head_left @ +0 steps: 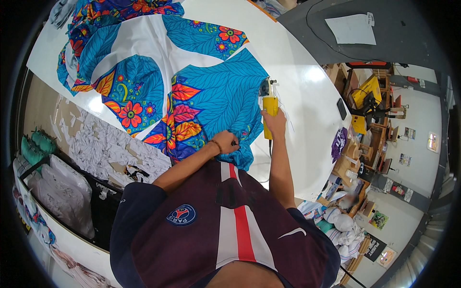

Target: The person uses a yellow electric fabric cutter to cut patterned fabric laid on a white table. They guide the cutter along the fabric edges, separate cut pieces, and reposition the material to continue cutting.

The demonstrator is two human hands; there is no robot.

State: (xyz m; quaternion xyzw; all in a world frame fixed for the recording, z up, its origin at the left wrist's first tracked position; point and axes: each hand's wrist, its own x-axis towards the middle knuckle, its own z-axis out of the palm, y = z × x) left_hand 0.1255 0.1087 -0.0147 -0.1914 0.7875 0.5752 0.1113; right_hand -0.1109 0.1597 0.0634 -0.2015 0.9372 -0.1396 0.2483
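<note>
My right hand grips the yellow body of an electric fabric cutter, whose metal blade head sits at the right edge of a turquoise leaf-patterned fabric with orange and red flowers. My left hand is closed on the bunched lower part of that fabric. More printed fabric panels, some with white parts, lie to the left and beyond on the white table. A power cord runs down from the cutter's lower end.
At right are a dark phone, a purple cloth bundle, a grey surface with white paper, and cluttered wooden shelving. Below the table's left side lie white scraps and a black-framed bin with plastic bags.
</note>
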